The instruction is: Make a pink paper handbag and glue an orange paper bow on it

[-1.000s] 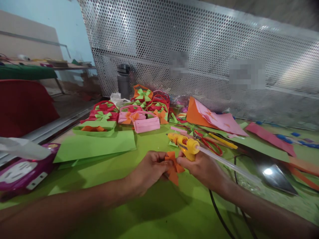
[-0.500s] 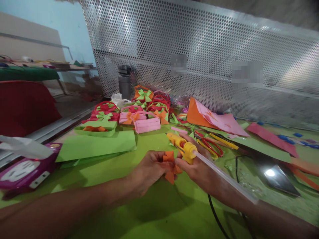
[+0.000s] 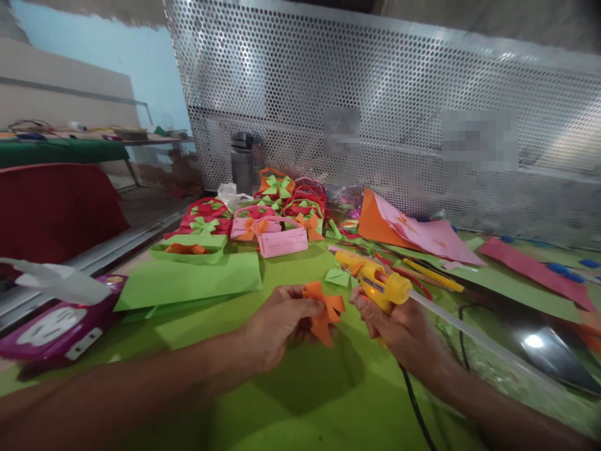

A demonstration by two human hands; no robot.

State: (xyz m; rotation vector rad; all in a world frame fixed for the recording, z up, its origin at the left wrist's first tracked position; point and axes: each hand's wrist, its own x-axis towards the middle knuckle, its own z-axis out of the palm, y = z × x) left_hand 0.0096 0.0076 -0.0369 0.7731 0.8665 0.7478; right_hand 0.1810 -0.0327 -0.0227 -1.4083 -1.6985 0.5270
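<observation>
My left hand (image 3: 279, 322) pinches an orange paper bow (image 3: 323, 313) above the green tabletop, thumb on its front. To the right, my right hand (image 3: 399, 329) is wrapped round the handle of a yellow glue gun (image 3: 373, 279), whose nozzle points up and left. A long clear glue stick (image 3: 474, 335) sticks out of the gun's back, and its black cord (image 3: 416, 407) trails down. A gap separates the gun from the bow. Beyond them stands a small pink paper bag (image 3: 284, 242) with a handle.
Several small paper bags with bows (image 3: 204, 224) crowd the back, near a grey bottle (image 3: 241, 166). Green sheets (image 3: 192, 279) and a purple power strip (image 3: 66, 319) lie left. A yellow cutter (image 3: 434, 275), pink sheets (image 3: 417, 232) and a dark phone-like slab (image 3: 558, 351) lie right.
My right hand has drawn away from the bow to the right, now gripping the glue gun by its handle. The bow in my left hand shows more fully. The view has shifted slightly.
</observation>
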